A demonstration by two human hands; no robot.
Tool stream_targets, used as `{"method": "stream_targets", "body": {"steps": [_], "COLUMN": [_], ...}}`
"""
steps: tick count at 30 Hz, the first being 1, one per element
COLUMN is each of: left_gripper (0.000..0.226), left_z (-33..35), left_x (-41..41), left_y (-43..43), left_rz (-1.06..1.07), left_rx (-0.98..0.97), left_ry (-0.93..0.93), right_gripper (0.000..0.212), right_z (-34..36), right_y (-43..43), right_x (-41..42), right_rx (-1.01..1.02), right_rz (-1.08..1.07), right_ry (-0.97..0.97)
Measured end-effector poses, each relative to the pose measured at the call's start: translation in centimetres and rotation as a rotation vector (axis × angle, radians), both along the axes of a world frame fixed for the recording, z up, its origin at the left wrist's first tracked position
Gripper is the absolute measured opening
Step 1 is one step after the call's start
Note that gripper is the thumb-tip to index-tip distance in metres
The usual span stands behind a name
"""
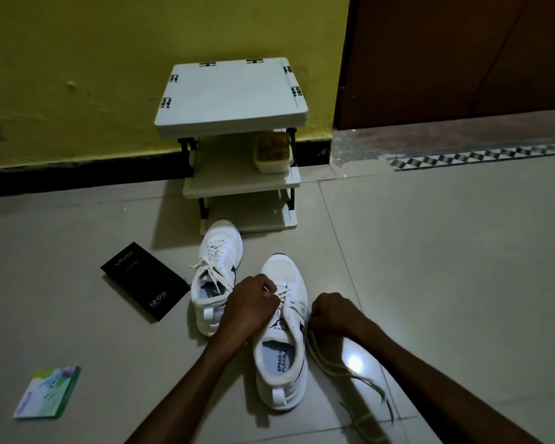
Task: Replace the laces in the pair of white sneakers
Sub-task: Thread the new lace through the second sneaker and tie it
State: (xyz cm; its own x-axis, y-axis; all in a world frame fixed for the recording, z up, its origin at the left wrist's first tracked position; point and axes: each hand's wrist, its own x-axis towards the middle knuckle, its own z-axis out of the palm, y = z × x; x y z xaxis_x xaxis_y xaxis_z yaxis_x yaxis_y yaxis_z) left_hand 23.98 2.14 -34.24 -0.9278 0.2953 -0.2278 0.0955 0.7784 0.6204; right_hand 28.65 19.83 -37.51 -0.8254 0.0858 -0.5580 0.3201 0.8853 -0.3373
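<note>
Lace spans the sneaker between left fingers and right fingers.

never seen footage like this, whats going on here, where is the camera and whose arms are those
No machine here: this is one picture from a camera worn on a person's head, looking down at their own arms. The left hand pinches the lace at the eyelets of the near sneaker; the right hand grips what looks like the same lace beside it, its loose length trailing over the floor. The other sneaker stands laced just beyond. Also on the floor: a black box, a green packet and a white shelf rack by the wall.
</note>
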Motion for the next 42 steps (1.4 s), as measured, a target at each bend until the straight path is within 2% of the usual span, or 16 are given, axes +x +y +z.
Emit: {"method": "stream_targets", "body": {"steps": [2,5,8,10,14,18,24,28,30,31,32,34,35,38,40,42], "left_gripper": [0.015,0.019,0.039,0.038,0.008,0.015,0.004,0.021,0.039,0.044,0.043,0.024,0.014,0.039,0.043,0.038], "left_z": [0.0,0.4,1.0,1.2,1.6,2.7,5.3,5.7,5.5,5.3,5.1,4.7,4.6,4.5,4.1,3.6], "left_x": [0.0,-0.1,0.0,0.0,-0.4,-1.5,-1.9,-1.9,-2.1,-2.0,-1.8,-1.3,-0.9,-0.2,0.1,0.2], "left_y": [-0.1,0.3,1.5,2.5,3.1,2.6,2.4,2.4,2.4,2.4,2.5,2.3,2.1,1.4,0.9,0.5], "left_rz": [-0.019,-0.084,-0.276,-0.335,-0.273,-0.093,0.058,0.103,0.109,0.121,0.142,0.167,0.14,-0.066,-0.156,-0.13], "left_rx": [0.03,0.147,0.203,0.151,0.117,0.273,0.423,0.514,0.495,0.474,0.467,0.535,0.588,0.635,0.627,0.685], "left_ry": [0.003,0.002,-0.019,0.04,0.142,0.161,0.086,0.003,-0.016,-0.009,-0.011,-0.092,-0.191,-0.449,-0.466,-0.48], "right_gripper": [0.033,0.029,0.027,0.024,0.018,0.015,0.011,0.004,0.015,0.021,0.025,0.029,0.029,0.03,0.031,0.032], "right_z": [2.3,6.5,9.6,10.9,12.5,13.4,12.8,10.6,10.2,10.3,10.6,11.0,11.2,11.3,11.3,11.2], "right_y": [0.2,0.5,0.4,0.1,0.0,0.1,0.2,0.0,0.0,-0.1,-0.2,-0.4,-0.4,-0.6,-0.7,-0.9], "right_x": [0.0,-0.3,-0.7,-0.7,-0.5,-0.3,0.1,0.0,0.1,0.1,0.1,-0.4,-0.7,-1.5,-1.9,-2.3], "right_rx": [-0.06,-0.418,-0.561,-0.526,-0.486,-0.195,-0.041,0.026,-0.15,-0.321,-0.523,-0.844,-0.93,-1.129,-1.276,-1.366], "right_rz": [-0.061,-0.34,-0.423,-0.371,-0.241,0.016,0.204,0.243,0.115,-0.008,-0.153,-0.383,-0.454,-0.576,-0.65,-0.732], "right_ry": [0.031,0.12,0.076,0.064,0.115,0.215,0.092,0.083,0.158,0.208,0.249,0.326,0.362,0.427,0.446,0.475]}}
